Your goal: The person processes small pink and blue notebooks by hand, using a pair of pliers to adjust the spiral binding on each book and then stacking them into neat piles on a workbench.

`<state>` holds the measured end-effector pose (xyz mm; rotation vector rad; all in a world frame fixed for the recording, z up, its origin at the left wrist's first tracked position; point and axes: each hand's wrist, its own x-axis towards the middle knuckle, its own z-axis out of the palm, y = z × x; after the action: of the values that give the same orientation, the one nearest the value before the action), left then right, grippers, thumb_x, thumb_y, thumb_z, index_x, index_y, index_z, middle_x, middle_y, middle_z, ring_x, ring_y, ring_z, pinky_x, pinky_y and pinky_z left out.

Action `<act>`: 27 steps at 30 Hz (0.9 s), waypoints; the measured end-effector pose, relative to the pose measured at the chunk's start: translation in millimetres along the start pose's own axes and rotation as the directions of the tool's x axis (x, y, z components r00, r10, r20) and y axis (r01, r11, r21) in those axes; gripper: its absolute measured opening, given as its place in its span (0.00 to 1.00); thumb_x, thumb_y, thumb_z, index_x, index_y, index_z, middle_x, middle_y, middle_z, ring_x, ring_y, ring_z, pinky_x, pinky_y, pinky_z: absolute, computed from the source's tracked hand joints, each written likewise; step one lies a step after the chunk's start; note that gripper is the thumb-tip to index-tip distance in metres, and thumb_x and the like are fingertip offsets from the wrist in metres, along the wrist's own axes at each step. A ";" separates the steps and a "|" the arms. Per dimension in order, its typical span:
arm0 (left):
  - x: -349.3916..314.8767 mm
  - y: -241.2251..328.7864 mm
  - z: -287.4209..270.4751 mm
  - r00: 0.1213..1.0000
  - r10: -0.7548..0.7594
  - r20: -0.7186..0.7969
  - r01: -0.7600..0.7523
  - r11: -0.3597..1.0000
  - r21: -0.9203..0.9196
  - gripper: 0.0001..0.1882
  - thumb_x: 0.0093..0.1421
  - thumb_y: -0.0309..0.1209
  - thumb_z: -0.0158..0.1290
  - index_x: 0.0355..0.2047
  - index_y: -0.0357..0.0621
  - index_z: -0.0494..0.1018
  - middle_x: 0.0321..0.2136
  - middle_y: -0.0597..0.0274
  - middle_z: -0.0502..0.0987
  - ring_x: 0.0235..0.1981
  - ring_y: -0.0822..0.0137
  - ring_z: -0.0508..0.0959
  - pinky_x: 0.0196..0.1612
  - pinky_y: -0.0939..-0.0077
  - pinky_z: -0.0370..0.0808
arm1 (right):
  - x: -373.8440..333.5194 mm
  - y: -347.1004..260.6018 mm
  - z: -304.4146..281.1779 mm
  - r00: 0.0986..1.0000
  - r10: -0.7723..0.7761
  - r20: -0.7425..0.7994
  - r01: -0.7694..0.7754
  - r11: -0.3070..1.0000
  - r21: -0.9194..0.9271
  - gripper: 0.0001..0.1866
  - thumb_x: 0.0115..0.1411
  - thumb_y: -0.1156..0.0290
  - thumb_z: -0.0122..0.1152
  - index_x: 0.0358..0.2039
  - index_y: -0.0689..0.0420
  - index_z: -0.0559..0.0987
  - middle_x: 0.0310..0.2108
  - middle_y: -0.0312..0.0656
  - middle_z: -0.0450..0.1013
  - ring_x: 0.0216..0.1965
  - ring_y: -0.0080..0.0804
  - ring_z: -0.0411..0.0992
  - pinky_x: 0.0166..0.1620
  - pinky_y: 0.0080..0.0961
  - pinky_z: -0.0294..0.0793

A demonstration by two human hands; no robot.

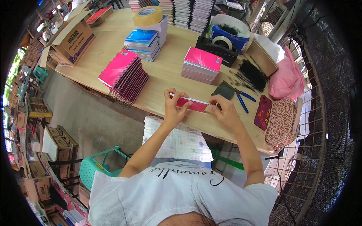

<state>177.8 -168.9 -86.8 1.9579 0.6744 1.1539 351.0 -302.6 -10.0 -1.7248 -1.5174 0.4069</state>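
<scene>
Pink against a pale worktop [166, 67], a slim notebook [196, 106] sits between a person's two hands in the head view. The left hand [174, 107] pinches its left part, thumb on the near cover, fingers over the far side; the right hand [224, 109] holds its fingers narrow at the right end, where a small dark bit of wire [208, 103] seems to show. Whether those fingertips grip the wire, the cover or both, one cannot tell.

The step looks like feeding a spiral through the notebook's edge. Done well, it would call for a firm left pinch, pages and covers squared, while the right hand turns the wire lightly rather than pushing, so that no loop skips a hole or tears paper.

Beyond the left hand, to its left, rises a stack of bound pink notebooks [121, 73]; beyond the space between the hands stands a second pink stack [201, 64]. Blue-handled pliers [241, 102] lie near the right hand, to its right, with loose black coils [252, 76] farther off.
</scene>
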 end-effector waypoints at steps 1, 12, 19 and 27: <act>0.1 1.2 0.4 1.000 0.010 0.001 -0.010 1.000 0.006 0.14 0.50 0.25 0.65 0.35 0.39 0.73 0.41 0.57 0.58 0.44 0.63 0.66 0.46 0.72 0.71 | -0.5 7.1 3.1 0.999 -0.040 0.008 0.040 0.999 -0.012 0.11 0.58 0.70 0.61 0.41 0.58 0.78 0.37 0.45 0.75 0.32 0.40 0.74 0.36 0.29 0.73; 3.3 -2.7 -6.6 0.998 0.061 0.015 -0.061 0.998 -0.023 0.22 0.44 0.32 0.69 0.37 0.40 0.72 0.39 0.55 0.62 0.43 0.58 0.65 0.47 0.66 0.68 | 23.9 42.9 -20.6 0.987 -0.110 -0.116 -0.004 0.708 -0.706 0.26 0.54 0.50 0.63 0.49 0.51 0.78 0.48 0.54 0.70 0.59 0.48 0.63 0.60 0.52 0.57; 10.6 0.6 -0.2 0.996 0.032 0.083 -0.032 0.999 -0.008 0.31 0.40 0.38 0.73 0.38 0.39 0.67 0.37 0.55 0.63 0.39 0.58 0.67 0.38 0.68 0.72 | 37.2 54.6 -37.8 0.942 0.025 0.336 -0.105 0.969 0.222 0.21 0.58 0.56 0.59 0.47 0.56 0.80 0.46 0.52 0.73 0.47 0.39 0.72 0.52 0.29 0.69; 12.0 -2.9 2.0 0.986 0.098 0.137 -0.094 0.995 -0.032 0.32 0.40 0.40 0.73 0.38 0.40 0.66 0.36 0.57 0.62 0.39 0.59 0.67 0.36 0.69 0.72 | 39.6 41.8 -24.2 0.928 -0.039 0.370 0.068 0.996 -0.066 0.15 0.59 0.64 0.59 0.34 0.65 0.82 0.40 0.41 0.77 0.40 0.27 0.74 0.46 0.25 0.71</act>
<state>184.8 -159.0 -83.9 2.0464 0.4956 1.0663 405.6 -272.7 -14.8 -1.7295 -1.8631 0.6824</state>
